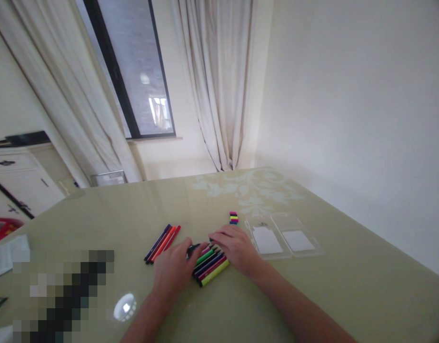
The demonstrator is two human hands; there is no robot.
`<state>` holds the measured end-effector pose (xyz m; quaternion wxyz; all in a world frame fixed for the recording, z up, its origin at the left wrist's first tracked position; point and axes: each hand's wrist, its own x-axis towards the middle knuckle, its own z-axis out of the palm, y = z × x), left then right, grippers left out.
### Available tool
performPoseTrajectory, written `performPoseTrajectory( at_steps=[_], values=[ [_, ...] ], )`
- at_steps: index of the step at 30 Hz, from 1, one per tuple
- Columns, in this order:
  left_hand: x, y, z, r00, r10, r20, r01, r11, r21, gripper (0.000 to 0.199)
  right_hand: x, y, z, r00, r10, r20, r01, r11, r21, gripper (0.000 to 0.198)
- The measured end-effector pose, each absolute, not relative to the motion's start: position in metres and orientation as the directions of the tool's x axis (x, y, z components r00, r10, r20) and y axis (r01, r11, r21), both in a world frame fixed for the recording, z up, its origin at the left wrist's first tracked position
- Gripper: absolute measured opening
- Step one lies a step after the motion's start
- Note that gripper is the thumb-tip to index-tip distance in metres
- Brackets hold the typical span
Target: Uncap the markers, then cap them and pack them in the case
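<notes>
My left hand point(174, 266) is closed around a dark marker point(193, 248), its end pointing right. My right hand point(237, 245) is pinched, with a small dark marker cap point(211, 239) at its fingertips, apart from the marker. Beneath and between both hands lies a row of several uncapped markers point(210, 264), including green, dark, magenta and yellow ones; the hands hide part of it. Just beyond my right hand, several coloured caps point(234, 217) are lined up. Left of my left hand rest several capped markers point(163, 244) in dark blue, orange and red.
An open clear plastic case point(285, 236) with white inserts lies right of my right hand. The glass-topped table point(330, 295) meets the wall at right. A round clear object point(125, 307) sits front left, near a blurred-out patch point(67, 295) and papers point(7, 257).
</notes>
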<state>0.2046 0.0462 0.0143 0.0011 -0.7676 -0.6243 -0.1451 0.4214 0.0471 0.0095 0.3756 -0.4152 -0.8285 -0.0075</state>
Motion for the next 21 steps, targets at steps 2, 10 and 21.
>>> performPoseTrajectory(
  at_steps=[2, 10, 21],
  values=[
    [0.196, 0.053, 0.015, 0.098, 0.968, 0.231, 0.961, -0.152, 0.231, 0.048, 0.432, 0.056, 0.009, -0.256, 0.711, 0.655, 0.706, 0.601, -0.376, 0.017],
    [0.195, 0.063, -0.023, 0.276, 0.898, 0.344, 0.821, -0.406, 0.402, 0.043, 0.449, 0.087, 0.006, -0.072, 0.908, 0.413, 0.925, 0.215, -0.313, 0.026],
    [0.172, 0.073, 0.001, 0.082, 0.935, 0.345, 0.951, -0.177, 0.254, 0.028, 0.43, 0.088, -0.001, -0.213, 0.93, 0.298, 0.973, 0.23, -0.02, 0.026]
  ],
)
